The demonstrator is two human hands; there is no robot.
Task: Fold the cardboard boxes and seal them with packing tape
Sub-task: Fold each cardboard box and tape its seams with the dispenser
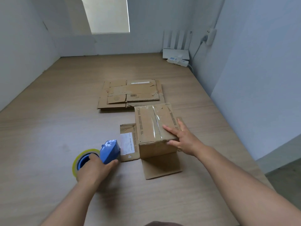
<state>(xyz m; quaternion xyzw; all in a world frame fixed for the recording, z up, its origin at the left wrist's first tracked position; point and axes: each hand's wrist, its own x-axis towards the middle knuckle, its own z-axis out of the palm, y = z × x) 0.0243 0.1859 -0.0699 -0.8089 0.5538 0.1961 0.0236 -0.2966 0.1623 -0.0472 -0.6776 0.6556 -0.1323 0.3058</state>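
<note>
A small cardboard box [151, 126] stands on the wooden table, its upper face closed with a strip of clear tape along the seam. Its lower flaps lie spread flat on the table around it. My right hand [180, 137] holds the box at its near right corner, fingers on top and thumb on the front face. My left hand [96, 168] grips a blue tape dispenser [110, 150] with a yellowish roll of tape, just left of the box and low over the table. Further back lies a stack of flattened cardboard boxes [130, 95].
The wooden table [57, 128] runs to white walls at the left, back and right. A white router and a power strip [178, 60] sit at the far right corner, with a cable up to a wall socket. The table's right edge drops off near my right arm.
</note>
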